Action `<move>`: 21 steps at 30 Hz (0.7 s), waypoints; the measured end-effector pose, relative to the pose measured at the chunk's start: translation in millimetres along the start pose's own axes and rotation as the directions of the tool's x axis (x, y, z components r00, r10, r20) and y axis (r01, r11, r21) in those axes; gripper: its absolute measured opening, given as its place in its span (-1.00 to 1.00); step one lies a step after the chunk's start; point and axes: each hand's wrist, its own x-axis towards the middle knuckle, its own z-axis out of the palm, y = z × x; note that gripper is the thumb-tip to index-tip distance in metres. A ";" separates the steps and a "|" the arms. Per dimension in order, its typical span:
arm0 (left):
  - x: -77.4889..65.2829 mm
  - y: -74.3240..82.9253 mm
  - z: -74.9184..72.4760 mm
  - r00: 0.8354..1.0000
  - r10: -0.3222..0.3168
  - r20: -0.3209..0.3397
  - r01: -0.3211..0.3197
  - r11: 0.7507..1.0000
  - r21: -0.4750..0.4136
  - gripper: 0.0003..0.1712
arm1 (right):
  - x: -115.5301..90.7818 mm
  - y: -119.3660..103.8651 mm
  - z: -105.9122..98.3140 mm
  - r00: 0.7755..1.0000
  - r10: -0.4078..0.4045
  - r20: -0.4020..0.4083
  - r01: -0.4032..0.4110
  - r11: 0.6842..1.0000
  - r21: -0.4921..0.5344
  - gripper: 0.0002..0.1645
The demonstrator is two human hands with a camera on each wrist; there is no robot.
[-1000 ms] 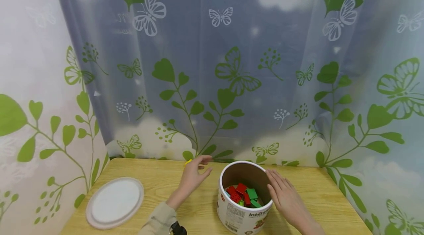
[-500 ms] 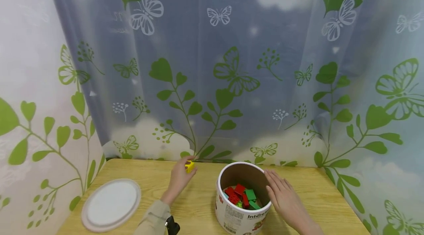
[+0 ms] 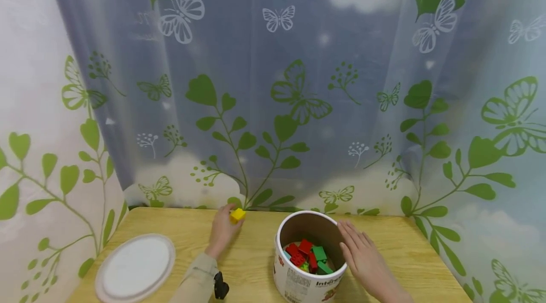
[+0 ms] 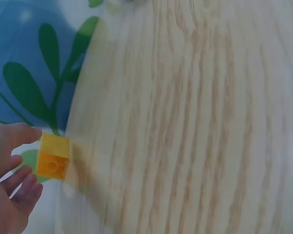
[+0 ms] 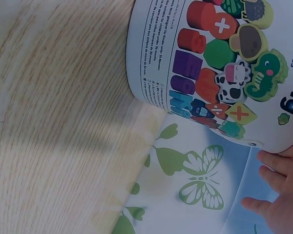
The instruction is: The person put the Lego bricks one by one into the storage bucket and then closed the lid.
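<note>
Near the table's back edge is a yellow toy building block [image 3: 238,215]. My left hand [image 3: 222,232] is just left of it. In the left wrist view, one fingertip meets the corner of the yellow block [image 4: 53,156], while the other fingers are spread loosely beside it. The block's hollow underside faces that camera. My right hand [image 3: 367,260] rests with straight fingers on the right rim of a white round tub [image 3: 294,281]. Red blocks [image 3: 305,247] and green blocks [image 3: 319,253] lie in the bottom of the tub. Printed toy pictures cover its wall in the right wrist view.
A white round lid [image 3: 136,267] lies flat on the wooden table [image 3: 251,255] at the left. Behind the table hangs a curtain [image 3: 239,80] with leaves and butterflies, close to the back edge.
My left hand has moved left and back to the yellow block, which was mostly hidden behind it earlier. My right hand stays on the tub. The head view has shifted slightly.
</note>
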 end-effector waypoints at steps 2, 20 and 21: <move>0.2 -3.0 1.4 1.000 -0.020 0.009 0.020 1.000 0.010 -0.45 | -0.6 -0.7 -0.1 1.000 0.001 -0.003 -0.001 1.000 0.005 -0.43; 2.2 -17.6 5.9 0.999 -0.011 0.041 0.009 0.999 0.054 -0.56 | -1.6 -0.2 2.0 0.999 -0.016 -0.045 0.015 1.000 -0.016 -0.43; 2.6 -16.6 5.5 0.999 -0.015 0.050 0.012 0.999 0.047 -0.55 | -1.9 0.1 1.5 0.999 -0.015 -0.047 0.014 1.000 -0.015 -0.43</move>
